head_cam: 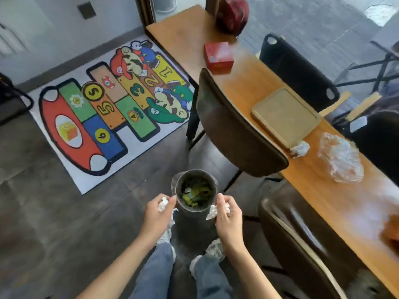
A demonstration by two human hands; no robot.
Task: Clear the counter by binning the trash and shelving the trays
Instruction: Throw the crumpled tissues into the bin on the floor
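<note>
We hold crumpled paper in each fist, left hand (158,214) and right hand (229,216), flanking the bin (195,203); tray (286,116) on counter (313,203)

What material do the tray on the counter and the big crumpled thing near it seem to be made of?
The tray looks like matte plastic or coated wood: a flat tan surface with a raised rim and no shine, so either is possible. The crumpled wrap looks like thin clear plastic film: it is see-through, creased, and glints white at the folds.
</note>
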